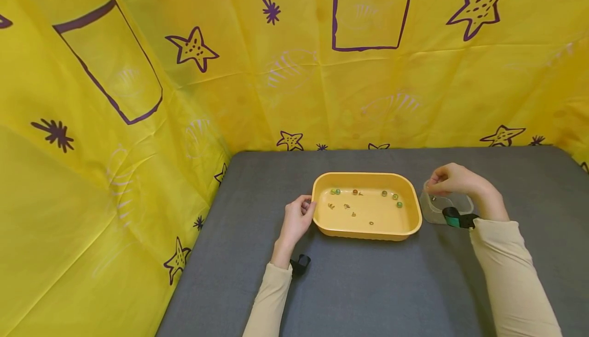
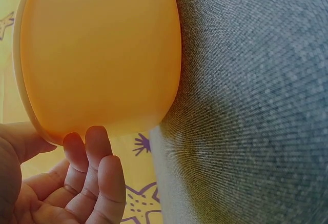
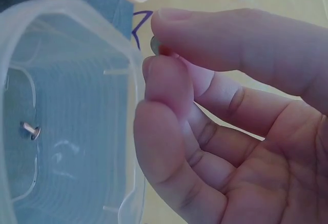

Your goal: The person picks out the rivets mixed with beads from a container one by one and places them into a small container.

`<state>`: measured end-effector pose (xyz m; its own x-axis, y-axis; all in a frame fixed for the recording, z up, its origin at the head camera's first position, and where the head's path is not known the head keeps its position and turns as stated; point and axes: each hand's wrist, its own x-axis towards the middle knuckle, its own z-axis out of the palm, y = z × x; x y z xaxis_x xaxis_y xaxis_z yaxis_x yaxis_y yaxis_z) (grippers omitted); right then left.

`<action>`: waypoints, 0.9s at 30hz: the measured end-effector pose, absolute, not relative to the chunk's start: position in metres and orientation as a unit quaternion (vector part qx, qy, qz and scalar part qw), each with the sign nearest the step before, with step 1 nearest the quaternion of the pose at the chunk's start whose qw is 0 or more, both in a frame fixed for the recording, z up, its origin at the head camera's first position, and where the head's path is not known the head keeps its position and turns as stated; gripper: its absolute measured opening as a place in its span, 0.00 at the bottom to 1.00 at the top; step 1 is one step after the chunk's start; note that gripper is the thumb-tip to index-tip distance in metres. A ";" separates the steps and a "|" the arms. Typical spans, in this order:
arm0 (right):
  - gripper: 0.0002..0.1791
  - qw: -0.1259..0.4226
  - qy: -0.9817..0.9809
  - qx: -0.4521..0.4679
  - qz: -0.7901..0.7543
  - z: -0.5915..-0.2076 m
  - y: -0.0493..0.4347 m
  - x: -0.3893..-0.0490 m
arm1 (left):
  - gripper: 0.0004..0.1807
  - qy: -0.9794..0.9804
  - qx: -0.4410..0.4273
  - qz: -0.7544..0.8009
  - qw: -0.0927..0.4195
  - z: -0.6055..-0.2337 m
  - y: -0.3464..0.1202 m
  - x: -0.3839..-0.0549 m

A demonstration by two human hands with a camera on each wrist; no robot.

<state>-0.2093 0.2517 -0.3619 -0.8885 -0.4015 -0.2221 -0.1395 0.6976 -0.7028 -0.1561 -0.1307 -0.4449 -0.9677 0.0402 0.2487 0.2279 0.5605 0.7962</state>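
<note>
Yellow cloth (image 1: pixel 248 96), creased and printed with purple starfish, hangs along the far and left edges of your table (image 1: pixel 349 291), whose gray cover shows a fine ribbed weave from your left wrist. Toward the table's far edge sits a smooth yellow tray (image 1: pixel 386 219), oblong with rounded corners. Just beside the tray's right end stands a see-through plastic tub (image 1: pixel 430 213), its wall finely ridged in the right wrist view.

Your left hand (image 1: pixel 296 219) pinches the tray's left end, fingers bent; the left wrist view alone shows two fingertips against the outer wall, with the thumb at the rim. Your right hand (image 1: pixel 457 179) is at the tub's rim, thumb and fingertips closed together on a small item (image 3: pixel 160 48), too hidden for you to tell what it is.

Inside the tray lie six glassy marbles (image 1: pixel 399 204): two near the far left corner, one along the far side, three toward the far right corner. Tiny brass-coloured pieces (image 1: pixel 347 206) are scattered over its floor, one ring-shaped near the front edge. Your tub holds a metal pin (image 3: pixel 32 130), its flat head plain only from the right wrist.
</note>
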 end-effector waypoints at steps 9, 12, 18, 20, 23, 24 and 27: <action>0.07 0.186 0.903 -0.146 -0.358 -0.365 0.258 -0.207 | 0.11 -0.879 -0.080 -0.456 0.109 -0.445 -0.131 -0.156; 0.07 0.185 0.904 -0.148 -0.356 -0.366 0.260 -0.206 | 0.11 -0.879 -0.082 -0.457 0.112 -0.445 -0.131 -0.156; 0.08 0.190 0.903 -0.147 -0.357 -0.368 0.264 -0.204 | 0.12 -0.879 -0.084 -0.456 0.111 -0.445 -0.130 -0.157; 0.08 0.192 0.902 -0.146 -0.358 -0.369 0.265 -0.203 | 0.12 -0.879 -0.085 -0.456 0.111 -0.444 -0.129 -0.157; 0.08 0.198 0.900 -0.142 -0.361 -0.370 0.266 -0.203 | 0.12 -0.878 -0.084 -0.458 0.109 -0.444 -0.129 -0.156; 0.08 0.199 0.900 -0.141 -0.362 -0.370 0.266 -0.203 | 0.12 -0.878 -0.083 -0.459 0.108 -0.444 -0.129 -0.156; 0.09 0.204 0.898 -0.139 -0.365 -0.371 0.267 -0.203 | 0.12 -0.876 -0.083 -0.463 0.104 -0.443 -0.130 -0.155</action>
<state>-0.2033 0.2667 -0.3711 -0.8783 -0.3985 -0.2641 -0.1014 0.6952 -0.7117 -0.1552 -0.1298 -0.4434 -0.9645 0.0492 0.2594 0.2420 0.5570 0.7945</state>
